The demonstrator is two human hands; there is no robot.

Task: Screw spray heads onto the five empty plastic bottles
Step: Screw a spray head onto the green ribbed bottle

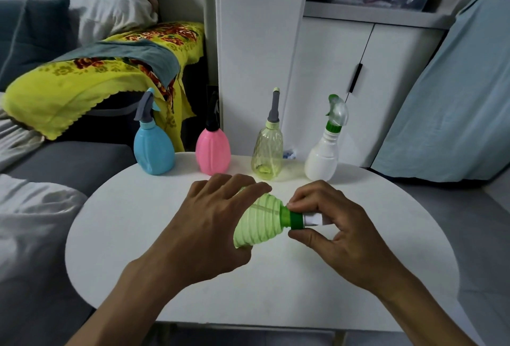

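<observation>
A ribbed light-green bottle (259, 222) lies tilted above the middle of the round white table (138, 224), its neck pointing right. My left hand (209, 218) wraps its body. My right hand (328, 221) pinches the dark green collar (296, 221) of a white spray head (313, 219) at the bottle's neck; my palm hides most of the head. Along the far edge stand a blue bottle (154, 149), a pink bottle (213, 149), a clear yellowish bottle (267, 152) and a white bottle (323, 155), each upright with a spray head on top.
A grey sofa (69, 163) with pillows and a yellow flowered cloth (91, 80) sits left of the table. White cabinet doors (331, 75) stand behind it. A pale blue cover (452, 102) leans at the right.
</observation>
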